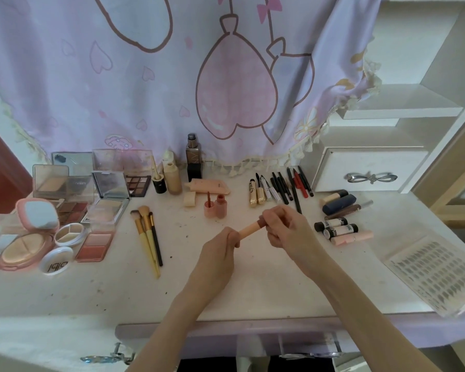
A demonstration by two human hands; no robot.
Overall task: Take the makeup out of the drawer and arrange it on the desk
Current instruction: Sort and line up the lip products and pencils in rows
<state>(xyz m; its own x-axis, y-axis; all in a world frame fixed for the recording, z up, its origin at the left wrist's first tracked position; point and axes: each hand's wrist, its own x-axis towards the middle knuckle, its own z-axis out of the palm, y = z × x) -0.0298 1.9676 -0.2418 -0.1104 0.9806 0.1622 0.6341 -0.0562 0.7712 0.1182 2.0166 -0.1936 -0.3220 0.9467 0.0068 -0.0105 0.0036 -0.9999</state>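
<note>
Slim peach lip-gloss tube (pixel 249 230), left hand (pixel 220 247) gripping barrel, right hand (pixel 285 228) pinching brown cap

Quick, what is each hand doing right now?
Left hand: closed round the peach end of the lip tube.
Right hand: fingers pinching the tube's brown cap end.

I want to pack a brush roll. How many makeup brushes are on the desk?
3, lying bunched together on the desk left of the hands: a big fluffy brush, a smaller yellow-handled brush and a dark-handled brush. More may be hidden underneath.
</note>
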